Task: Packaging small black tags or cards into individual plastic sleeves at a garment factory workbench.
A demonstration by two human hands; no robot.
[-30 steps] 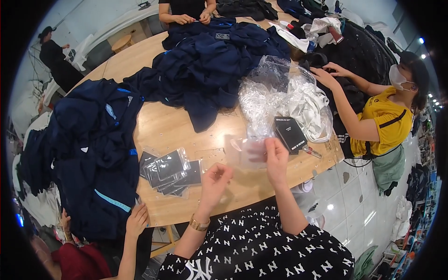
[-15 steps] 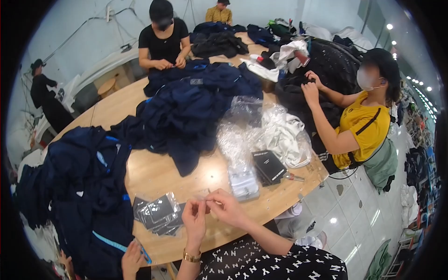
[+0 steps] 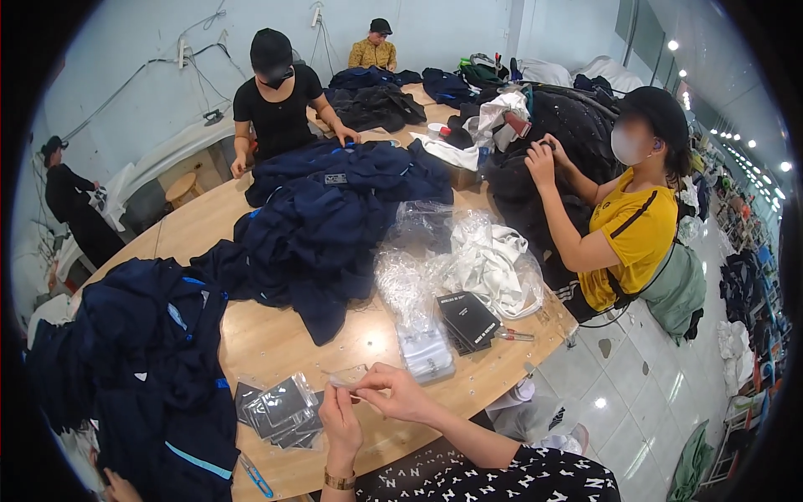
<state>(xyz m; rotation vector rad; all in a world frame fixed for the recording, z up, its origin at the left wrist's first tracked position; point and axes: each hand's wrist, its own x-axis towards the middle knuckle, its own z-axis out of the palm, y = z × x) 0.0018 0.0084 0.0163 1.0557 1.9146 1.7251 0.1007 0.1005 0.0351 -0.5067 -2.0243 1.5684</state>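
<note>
Above the near table edge, my left hand (image 3: 341,421) and my right hand (image 3: 393,391) meet, fingers pinched together. Between them is a small clear plastic bag (image 3: 349,375), its film showing past the fingertips. Left of my hands lies an overlapping pile of dark cards in clear sleeves (image 3: 288,407). A stack of clear plastic bags (image 3: 427,355) rests just beyond my right hand. Black printed cards (image 3: 468,318) are beside that stack, with a red-handled tool (image 3: 514,335) at their right. Blue thread snips (image 3: 256,477) lie near the table edge at the left.
Navy garments (image 3: 150,360) cover the table's left side, and more navy garments (image 3: 322,226) fill its middle. Crumpled clear film and white cloth (image 3: 493,259) sit at the right. A co-worker in yellow (image 3: 636,222) handles dark fabric there; a person in black (image 3: 280,109) stands across.
My hands have shifted slightly left and lower, and more of the plastic bag shows. Another person's hand has left the blue snips, which now lie on the table.
</note>
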